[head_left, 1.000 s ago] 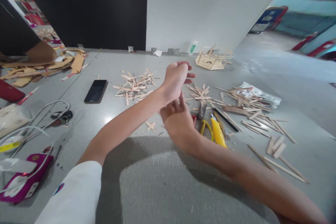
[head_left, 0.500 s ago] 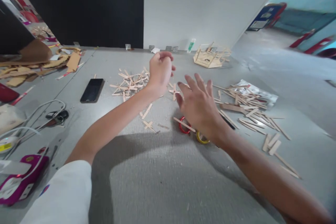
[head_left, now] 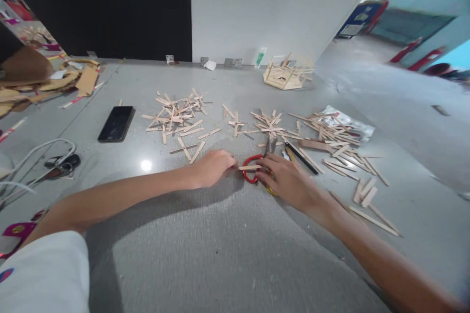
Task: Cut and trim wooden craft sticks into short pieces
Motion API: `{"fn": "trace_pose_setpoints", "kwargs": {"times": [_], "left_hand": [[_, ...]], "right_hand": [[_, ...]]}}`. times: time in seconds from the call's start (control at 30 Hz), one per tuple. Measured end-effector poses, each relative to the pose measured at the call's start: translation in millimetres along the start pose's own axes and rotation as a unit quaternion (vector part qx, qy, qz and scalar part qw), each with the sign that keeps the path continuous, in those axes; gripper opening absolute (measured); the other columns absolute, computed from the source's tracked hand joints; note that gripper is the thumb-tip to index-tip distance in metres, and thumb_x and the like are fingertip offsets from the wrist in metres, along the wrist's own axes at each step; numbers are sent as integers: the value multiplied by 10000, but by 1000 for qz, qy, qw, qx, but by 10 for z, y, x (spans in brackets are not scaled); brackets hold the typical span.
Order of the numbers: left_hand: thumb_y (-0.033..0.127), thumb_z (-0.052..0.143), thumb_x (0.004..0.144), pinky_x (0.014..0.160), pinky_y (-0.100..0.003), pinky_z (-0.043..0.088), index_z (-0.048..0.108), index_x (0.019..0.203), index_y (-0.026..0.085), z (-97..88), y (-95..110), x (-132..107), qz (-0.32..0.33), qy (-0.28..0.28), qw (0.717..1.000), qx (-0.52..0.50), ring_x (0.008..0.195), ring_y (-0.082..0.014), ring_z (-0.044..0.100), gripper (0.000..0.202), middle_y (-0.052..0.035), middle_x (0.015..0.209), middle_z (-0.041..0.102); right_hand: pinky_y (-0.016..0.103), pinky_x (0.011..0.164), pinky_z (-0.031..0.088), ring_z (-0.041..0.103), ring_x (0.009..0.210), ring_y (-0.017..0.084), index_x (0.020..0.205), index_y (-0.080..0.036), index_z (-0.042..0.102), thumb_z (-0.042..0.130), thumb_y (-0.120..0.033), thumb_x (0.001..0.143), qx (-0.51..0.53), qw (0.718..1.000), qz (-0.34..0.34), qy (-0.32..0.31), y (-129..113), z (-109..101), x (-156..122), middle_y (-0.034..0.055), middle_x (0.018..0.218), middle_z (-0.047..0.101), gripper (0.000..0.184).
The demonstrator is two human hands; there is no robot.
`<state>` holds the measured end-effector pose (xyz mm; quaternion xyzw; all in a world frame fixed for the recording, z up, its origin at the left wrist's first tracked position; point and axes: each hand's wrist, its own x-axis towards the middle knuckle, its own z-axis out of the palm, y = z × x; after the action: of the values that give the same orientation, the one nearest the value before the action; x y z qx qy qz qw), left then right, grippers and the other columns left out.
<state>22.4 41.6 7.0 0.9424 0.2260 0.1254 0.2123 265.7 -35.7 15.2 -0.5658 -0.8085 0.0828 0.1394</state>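
A short flat wooden stick (head_left: 251,167) lies between my hands, across the red handle of the scissors (head_left: 246,176). My left hand (head_left: 215,168) is closed, its fingertips pinching the stick's left end. My right hand (head_left: 288,181) grips the other end between thumb and fingers, over the scissors. The fingers partly cover the scissors' handles, while the blades point away from me. Just beyond the right hand lies a black pen-like tool (head_left: 301,157). Small crossed pieces of stick (head_left: 270,123) are heaped past the scissors.
More stick pieces (head_left: 176,115) are piled to the left, near a phone (head_left: 116,123). Long sticks (head_left: 330,132) lie on the right beside a plastic bag (head_left: 362,127). At the back stand a wooden stick frame (head_left: 284,78) and a green-white tube (head_left: 260,57). Cables (head_left: 69,144) lie far left.
Both hands have come down toward me; the left, raised over the sticks before, now pinches one end of the stick. My right hand has closed on its other end. The view has shifted slightly.
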Motion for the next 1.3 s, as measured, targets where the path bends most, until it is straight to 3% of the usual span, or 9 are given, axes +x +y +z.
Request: {"fn": "trace_pose_setpoints", "kwargs": {"times": [0.2,0.33,0.5,0.63,0.73,0.87,1.0,1.17,1.3], "left_hand": [[67,560,1018,859,-355,517,714,1145,110,98,180,-172,0,-11,990,141,996,-248,688,204,-104,1013,720],[-53,624,879,835,-367,519,729,1020,71,181,363,-287,22,-33,974,223,1023,-285,677,215,-140,1048,716],[-33,629,877,795,-380,519,725,922,78,232,504,-482,14,-23,958,287,977,-301,684,153,-153,989,718],[9,613,917,927,-380,511,672,1263,38,282,460,-457,30,-5,953,302,1167,-298,663,352,-202,1298,699],[278,517,1082,1116,-455,429,467,1540,16,334,398,-351,51,23,955,291,1440,-346,512,530,-238,1621,477],[450,423,1123,1199,-493,349,568,1447,3,354,396,-344,58,27,956,288,1386,-342,575,571,-232,1472,634],[180,617,1001,1051,-427,457,683,1255,63,300,484,-521,87,14,937,339,1191,-299,673,287,-189,1291,731],[41,606,924,851,-372,505,729,1098,76,248,637,-717,100,7,933,345,899,-242,697,215,-129,1030,771],[82,573,968,902,-369,513,708,1257,37,316,784,-829,72,62,913,397,992,-251,712,322,-141,1089,779]], "right_hand": [[405,805,562,708,902,288,1067,-217,758,573,-210,1003,45,998,-14,30,47,118,-69,114,975,732,196],[409,842,570,712,964,298,1217,-220,718,522,-188,1022,40,998,-25,46,120,161,-88,122,1045,748,279],[424,825,567,714,934,312,1204,-166,726,427,-128,1022,-7,998,-4,56,290,196,-49,160,1035,742,353],[388,878,565,724,1003,292,1282,-165,712,412,-128,1039,-41,997,40,50,384,120,42,153,1103,758,388],[384,935,547,722,1084,292,1280,-163,711,403,-171,1071,-71,991,99,56,479,-8,107,162,1203,762,372],[421,807,532,729,993,361,1081,-133,751,515,-200,1028,-134,968,209,40,692,-152,144,201,1076,774,251],[378,753,498,729,928,344,865,-157,708,626,-142,940,-147,958,247,19,827,-157,119,167,908,757,113],[414,708,489,729,838,367,1088,-125,673,542,-103,945,-128,951,270,72,786,-196,92,201,884,738,195],[443,826,541,745,844,320,1195,-199,677,519,-197,978,-61,955,234,170,617,-354,91,142,926,770,267]]}}
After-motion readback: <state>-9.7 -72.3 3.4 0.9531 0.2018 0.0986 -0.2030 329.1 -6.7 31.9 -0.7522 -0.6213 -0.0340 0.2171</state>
